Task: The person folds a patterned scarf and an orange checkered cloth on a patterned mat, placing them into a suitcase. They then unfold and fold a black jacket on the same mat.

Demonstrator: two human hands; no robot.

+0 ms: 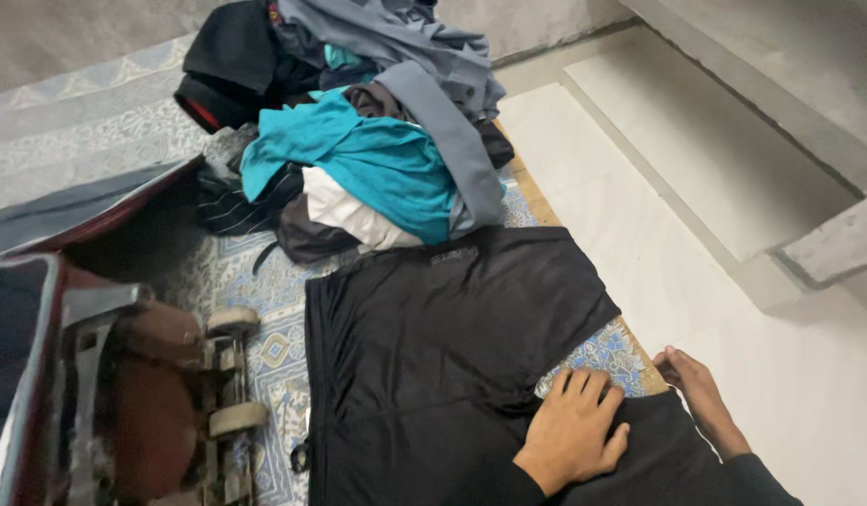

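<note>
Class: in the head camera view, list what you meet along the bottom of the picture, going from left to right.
Open suitcase → suitcase wheels → black garment → left hand → right hand → white tiled floor.

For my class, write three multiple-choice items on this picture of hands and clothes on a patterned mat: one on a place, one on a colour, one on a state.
1. Where does the left hand rest?
A. flat on the black garment
B. on the suitcase wheels
C. on the clothes pile

2. What colour is the brightest piece in the clothes pile?
A. red
B. teal
C. yellow

3. How does the black garment lie?
A. hung on a hook
B. rolled into a ball
C. spread flat on the patterned mat

Key: 1 A, the palm lies open on the black cloth near its lower right edge. 2 B, a teal garment tops the heap beside grey ones. 3 C, it lies flat, with the right hand at its edge by the white floor.
</note>
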